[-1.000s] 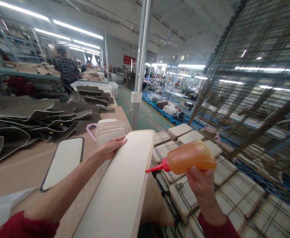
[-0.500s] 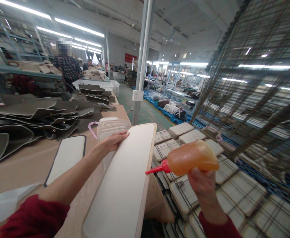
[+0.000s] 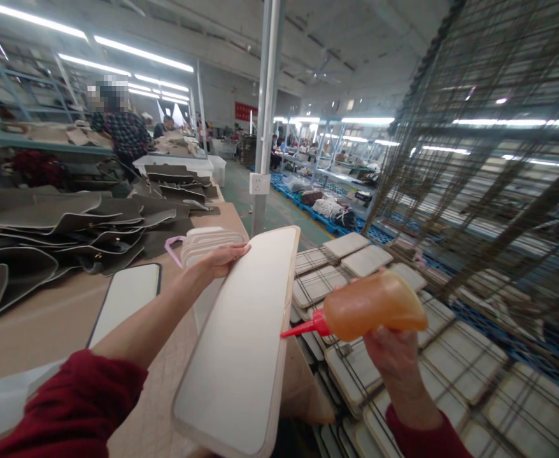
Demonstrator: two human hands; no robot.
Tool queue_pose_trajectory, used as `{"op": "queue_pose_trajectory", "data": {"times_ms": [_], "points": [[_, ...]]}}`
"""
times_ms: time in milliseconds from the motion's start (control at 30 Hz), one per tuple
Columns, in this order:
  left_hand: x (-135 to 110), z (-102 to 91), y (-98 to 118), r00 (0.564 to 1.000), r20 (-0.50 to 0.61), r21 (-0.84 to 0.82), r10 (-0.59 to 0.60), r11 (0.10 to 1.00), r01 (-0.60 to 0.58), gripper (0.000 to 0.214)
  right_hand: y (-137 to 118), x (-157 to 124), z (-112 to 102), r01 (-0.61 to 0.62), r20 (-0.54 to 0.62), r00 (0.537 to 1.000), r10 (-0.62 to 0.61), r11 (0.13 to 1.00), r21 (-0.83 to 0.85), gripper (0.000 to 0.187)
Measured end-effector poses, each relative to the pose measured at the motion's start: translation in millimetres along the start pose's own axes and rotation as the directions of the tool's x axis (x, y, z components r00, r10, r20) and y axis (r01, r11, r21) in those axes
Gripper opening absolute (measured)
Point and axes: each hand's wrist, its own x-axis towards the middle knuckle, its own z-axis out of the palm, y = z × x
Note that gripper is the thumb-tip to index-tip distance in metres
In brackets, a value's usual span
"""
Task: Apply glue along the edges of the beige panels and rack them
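My left hand (image 3: 219,259) grips the far left edge of a long white panel with a tan rim (image 3: 241,343), holding it tilted above the table's right edge. My right hand (image 3: 387,353) is closed round an orange squeeze bottle (image 3: 372,306). The bottle's red nozzle (image 3: 301,328) touches the panel's right rim about halfway along. Both of my sleeves are dark red.
A brown worktable (image 3: 45,324) carries a white dark-rimmed panel (image 3: 124,300), a stack of white panels (image 3: 207,240) and piles of dark grey pieces (image 3: 69,222). Wire racks with more panels (image 3: 356,254) lie to the right, under a tall wire rack (image 3: 489,165). A person in plaid (image 3: 124,137) stands far left.
The panel has lifted and slid away from me in my left hand, its near end now in view. The bottle stays at the right rim, nozzle still touching.
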Motion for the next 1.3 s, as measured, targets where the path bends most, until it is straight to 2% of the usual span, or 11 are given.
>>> {"op": "queue_pose_trajectory", "data": {"times_ms": [233,400,600,933,1300], "points": [[9.4,-2.2,1.8,1.0,-0.01,0.021,0.001,1.0,-0.001,0.019,-7.2,-2.5,2.9,-0.033,0.086,0.996,0.028,0.998,0.05,0.075],[12.2,-2.7,3.2,1.0,-0.014,0.037,-0.002,0.999,0.003,0.025,-8.1,-4.6,2.9,-0.042,0.074,0.997,0.038,0.998,0.052,0.078],[11.9,0.1,7.8,0.999,-0.035,0.053,-0.005,0.999,0.007,0.02,-9.3,-6.2,1.3,-0.052,0.103,0.994,0.041,0.994,0.1,0.079],[17.2,-5.2,12.4,0.999,-0.047,0.052,0.01,0.999,-0.008,0.024,-11.8,-11.2,0.0,-0.061,0.098,0.994,0.054,0.996,0.072,0.079],[16.4,-10.1,20.2,0.996,-0.086,0.048,-0.003,0.999,0.007,0.014,-15.1,-17.9,2.3,-0.088,0.103,0.992,0.079,0.993,0.082,0.076]]}}
